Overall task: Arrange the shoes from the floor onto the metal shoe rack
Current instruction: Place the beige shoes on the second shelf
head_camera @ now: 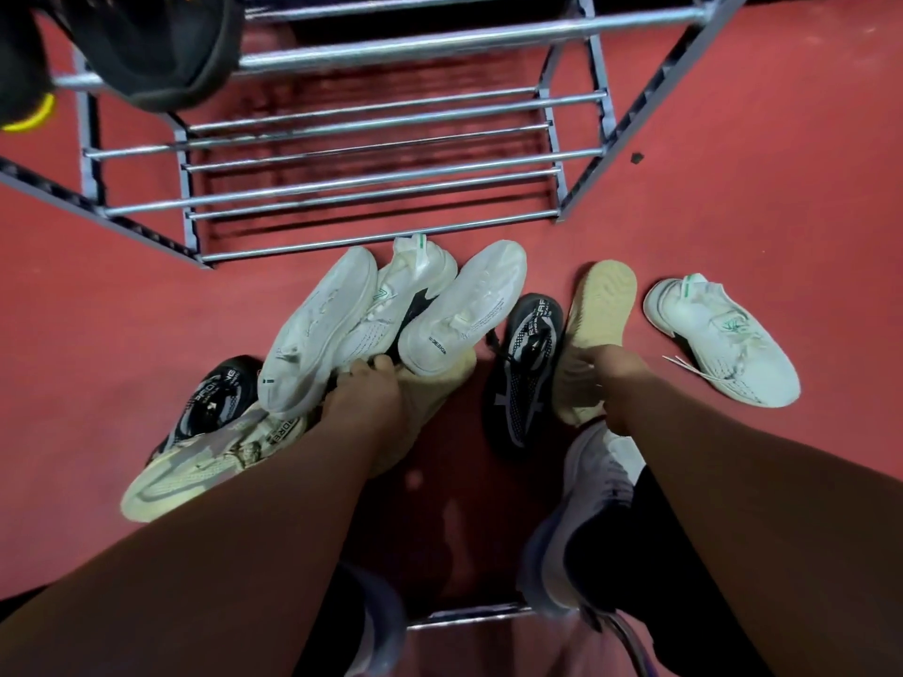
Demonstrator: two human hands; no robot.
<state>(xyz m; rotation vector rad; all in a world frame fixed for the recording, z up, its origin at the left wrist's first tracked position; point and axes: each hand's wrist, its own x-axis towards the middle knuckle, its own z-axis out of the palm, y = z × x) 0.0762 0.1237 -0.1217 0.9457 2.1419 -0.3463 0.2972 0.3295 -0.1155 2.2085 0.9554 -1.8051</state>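
Several shoes lie on the red floor in front of the metal shoe rack [381, 183]. My left hand [361, 398] reaches under a pile of white sneakers [317, 324], its fingers curled around a shoe I cannot pick out from the pile. My right hand [620, 378] grips a beige shoe [593, 329] that lies sole up. A black patterned shoe [525, 364] lies between my hands. A white sneaker with green trim [718, 334] rests alone at the right. A black and grey pair [210, 432] lies at the left.
A black shoe [156, 46] sits on the rack's upper bars at top left, with a yellow-trimmed one [29, 114] beside it. The rack's lower bars carry nothing. My own feet in light shoes [581, 500] stand near the bottom, over a metal bar [469, 615].
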